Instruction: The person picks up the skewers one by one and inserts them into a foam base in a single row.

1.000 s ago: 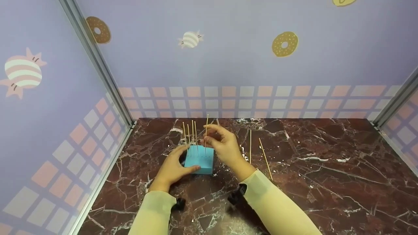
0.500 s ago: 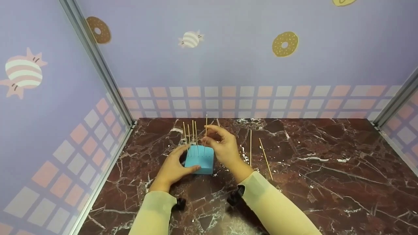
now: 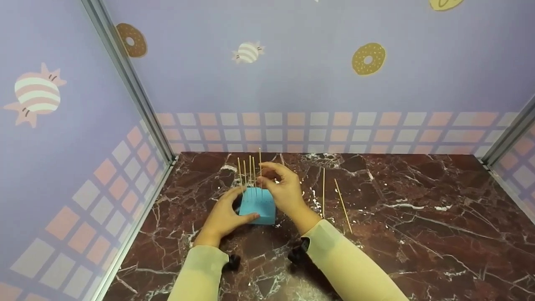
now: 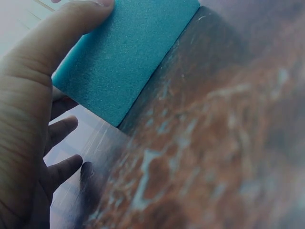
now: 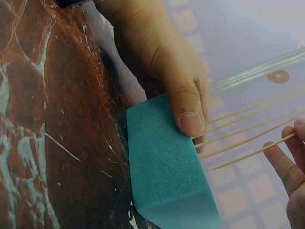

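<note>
A light blue foam block sits on the table in the head view. My left hand grips its left side, the thumb on the near face and the other fingers round the back. Several thin bamboo skewers stand upright in the block's top, towards its left. Between thumb and fingertips my right hand pinches another skewer, held upright just right of the standing ones. Its pointed lower tip shows close over the block's top in the right wrist view.
Two loose skewers lie on the marbled table: one skewer right of the right hand, another skewer slanting beside it. Small white crumbs are scattered near them. Patterned panels stand at the back and sides.
My right hand has shifted slightly left with its skewer, closer to the standing ones. The left hand keeps its hold on the block. The head view has tilted a little.
</note>
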Demonstrator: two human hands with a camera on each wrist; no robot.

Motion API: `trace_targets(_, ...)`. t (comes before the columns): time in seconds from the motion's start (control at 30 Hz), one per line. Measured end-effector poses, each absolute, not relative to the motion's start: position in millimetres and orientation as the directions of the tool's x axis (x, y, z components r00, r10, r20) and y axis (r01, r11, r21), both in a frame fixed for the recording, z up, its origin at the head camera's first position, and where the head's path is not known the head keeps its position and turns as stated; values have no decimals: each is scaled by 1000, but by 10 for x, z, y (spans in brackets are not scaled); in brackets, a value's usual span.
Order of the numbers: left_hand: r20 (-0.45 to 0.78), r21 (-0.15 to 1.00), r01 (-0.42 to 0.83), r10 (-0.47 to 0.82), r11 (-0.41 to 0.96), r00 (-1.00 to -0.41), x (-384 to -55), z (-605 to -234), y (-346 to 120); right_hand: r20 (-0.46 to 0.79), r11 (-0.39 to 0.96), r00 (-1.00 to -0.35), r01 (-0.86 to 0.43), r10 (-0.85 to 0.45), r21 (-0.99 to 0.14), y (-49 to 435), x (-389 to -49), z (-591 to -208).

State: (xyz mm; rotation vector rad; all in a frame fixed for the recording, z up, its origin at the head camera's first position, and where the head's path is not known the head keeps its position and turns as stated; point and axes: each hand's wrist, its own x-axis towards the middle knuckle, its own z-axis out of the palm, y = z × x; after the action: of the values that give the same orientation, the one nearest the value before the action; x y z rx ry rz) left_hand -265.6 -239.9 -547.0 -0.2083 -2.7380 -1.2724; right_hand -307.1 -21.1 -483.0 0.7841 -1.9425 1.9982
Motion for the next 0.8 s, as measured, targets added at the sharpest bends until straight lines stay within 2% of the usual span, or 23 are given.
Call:
trace_targets(0.33,183,731,203,100,651,-978,-2661,-5466,-2390,553,-85,-813,-548,-183,-832,-211,-3100,-4870)
trace_targets(0.8,169,728,185,88,660,-982,-2648,-5453,-2394,561,-63,-806,-560,-190,-826,-228,-3116,-4866)
